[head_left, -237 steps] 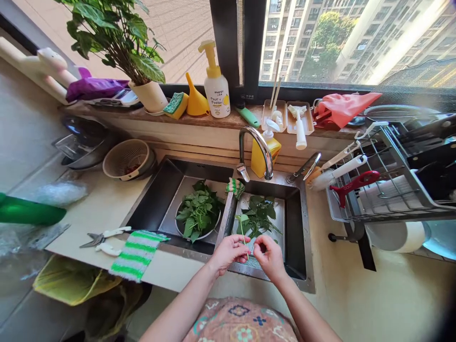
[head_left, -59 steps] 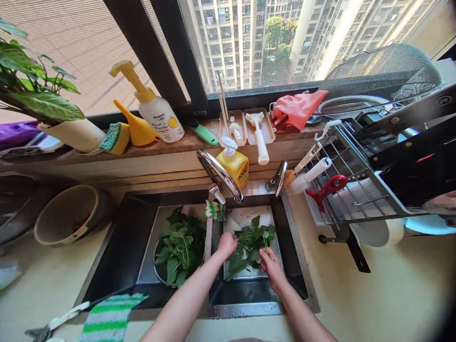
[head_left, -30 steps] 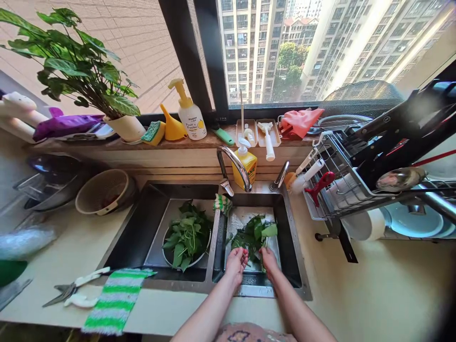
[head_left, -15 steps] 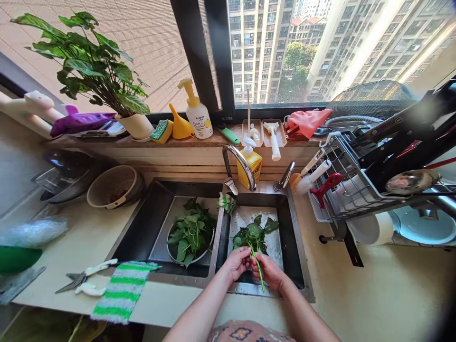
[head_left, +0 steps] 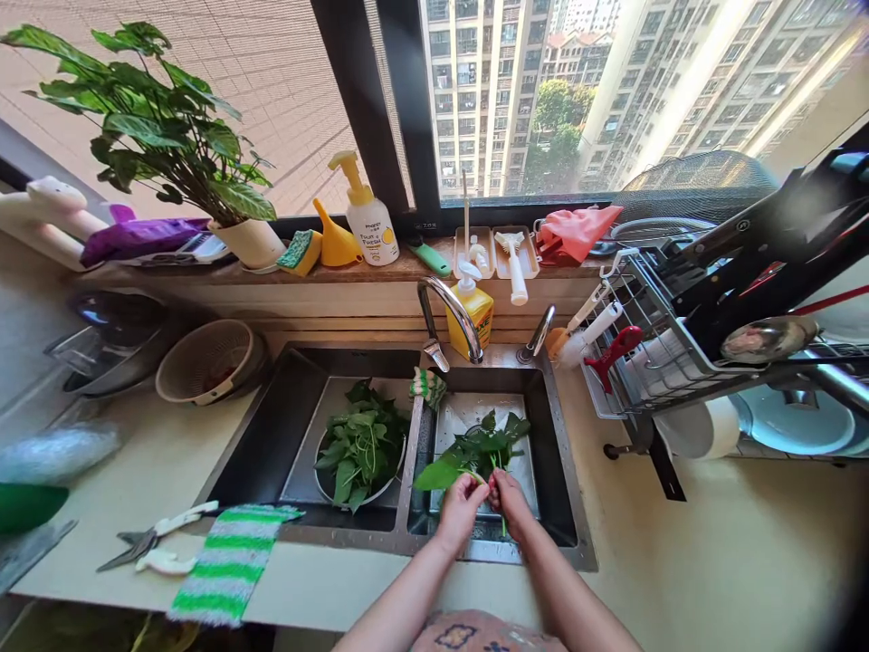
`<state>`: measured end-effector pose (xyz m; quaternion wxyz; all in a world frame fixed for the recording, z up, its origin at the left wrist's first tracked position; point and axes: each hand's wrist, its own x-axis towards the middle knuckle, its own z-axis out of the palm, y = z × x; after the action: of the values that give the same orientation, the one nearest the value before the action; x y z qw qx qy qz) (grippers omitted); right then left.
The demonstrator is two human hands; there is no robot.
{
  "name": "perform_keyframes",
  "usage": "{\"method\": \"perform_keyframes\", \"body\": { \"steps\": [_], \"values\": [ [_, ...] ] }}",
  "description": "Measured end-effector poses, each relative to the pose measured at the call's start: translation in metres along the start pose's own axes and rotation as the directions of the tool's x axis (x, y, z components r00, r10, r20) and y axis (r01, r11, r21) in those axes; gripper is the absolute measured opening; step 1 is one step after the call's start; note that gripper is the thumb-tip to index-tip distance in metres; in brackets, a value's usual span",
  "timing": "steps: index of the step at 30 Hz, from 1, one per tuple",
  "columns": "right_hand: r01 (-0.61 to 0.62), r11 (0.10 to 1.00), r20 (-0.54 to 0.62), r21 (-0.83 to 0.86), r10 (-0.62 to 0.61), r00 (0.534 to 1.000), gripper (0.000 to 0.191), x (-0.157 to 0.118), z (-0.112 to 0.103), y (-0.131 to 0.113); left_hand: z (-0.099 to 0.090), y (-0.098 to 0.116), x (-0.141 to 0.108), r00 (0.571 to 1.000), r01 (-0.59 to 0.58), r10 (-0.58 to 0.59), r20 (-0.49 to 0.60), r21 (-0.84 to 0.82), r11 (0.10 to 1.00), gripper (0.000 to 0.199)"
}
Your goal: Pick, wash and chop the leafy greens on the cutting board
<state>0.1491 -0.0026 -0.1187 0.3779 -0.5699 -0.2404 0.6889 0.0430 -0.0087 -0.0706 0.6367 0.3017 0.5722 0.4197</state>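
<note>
Green and broad, a fresh leaf [head_left: 438, 474] hung over the dark metal sink basin [head_left: 553, 426], its stalk seemingly pinched in the left hand [head_left: 463, 509]; the right hand [head_left: 510, 503] gripped slender green stems [head_left: 503, 525]. A hard sideways pull could have torn them, dropping scraps onto the dark-green leafy bunch [head_left: 489, 444] at twelve o'clock. At ten, a knock might have spilled the round pale-rimmed bowl's [head_left: 320, 484] heaped greens [head_left: 363, 444]. Near nine, the striped green-and-white cloth [head_left: 231, 561], if tugged, could have dragged the white-handled shears [head_left: 142, 543].
</note>
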Motion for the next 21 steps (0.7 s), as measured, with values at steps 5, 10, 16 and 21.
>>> {"method": "perform_keyframes", "body": {
  "steps": [5,10,16,21],
  "values": [
    [-0.148,0.961,0.289,0.234,0.077,0.954,0.043,-0.021,-0.010,-0.020,-0.013,0.010,0.005,0.972,0.201,-0.215,-0.095,-0.142,0.969,0.028],
    [-0.249,0.957,0.423,0.146,0.167,0.890,0.033,-0.031,-0.007,-0.026,-0.017,0.024,0.008,0.968,0.251,-0.230,0.101,-0.332,0.909,0.030],
    [-0.129,0.991,0.384,-0.045,0.137,0.913,0.036,-0.031,0.000,-0.024,-0.019,0.023,0.004,0.938,0.334,-0.278,0.205,-0.336,0.881,0.033],
    [-0.099,0.988,0.327,-0.121,0.134,0.935,0.035,-0.031,0.004,-0.023,-0.014,0.019,0.003,0.959,0.284,-0.269,0.094,-0.319,0.904,0.034]
  ]
}}
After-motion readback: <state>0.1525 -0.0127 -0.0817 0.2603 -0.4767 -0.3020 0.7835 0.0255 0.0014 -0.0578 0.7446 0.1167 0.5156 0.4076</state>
